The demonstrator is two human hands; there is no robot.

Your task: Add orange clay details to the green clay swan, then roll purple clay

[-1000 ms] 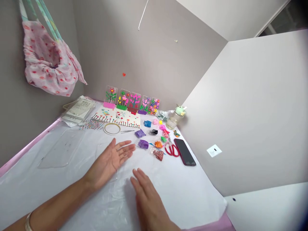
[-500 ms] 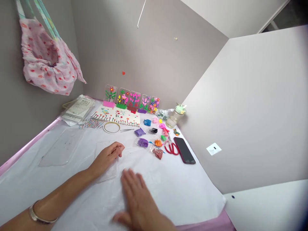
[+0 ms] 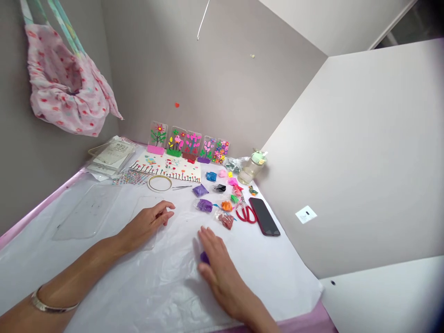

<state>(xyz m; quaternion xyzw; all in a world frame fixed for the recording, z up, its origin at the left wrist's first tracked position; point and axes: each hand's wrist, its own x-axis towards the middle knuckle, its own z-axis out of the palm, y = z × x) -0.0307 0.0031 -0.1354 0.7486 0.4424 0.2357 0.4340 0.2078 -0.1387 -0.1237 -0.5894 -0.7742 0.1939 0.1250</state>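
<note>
My left hand (image 3: pixel 147 223) rests with curled fingers on a clear plastic phone case (image 3: pixel 147 200), which lies flat on the white plastic sheet (image 3: pixel 149 282). Its palm and fingers hide much of the case. My right hand (image 3: pixel 220 263) is cupped low over a small lump of purple clay (image 3: pixel 204 258), touching it. Most of the lump is hidden beneath the fingers. Bags of coloured clay lie just beyond both hands, with the purple bag (image 3: pixel 205 206) nearest.
Decorated phone cases (image 3: pixel 187 145) stand along the back. Red scissors (image 3: pixel 246 214) and a black phone (image 3: pixel 264 216) lie to the right, near a bottle (image 3: pixel 251 170). A large clear plastic sheet (image 3: pixel 86 212) lies to the left. Walls bound the left, back and right.
My right hand has moved up and to the right, onto the purple lump. My left fingers have curled since the earliest frame, and that hand has shifted slightly left.
</note>
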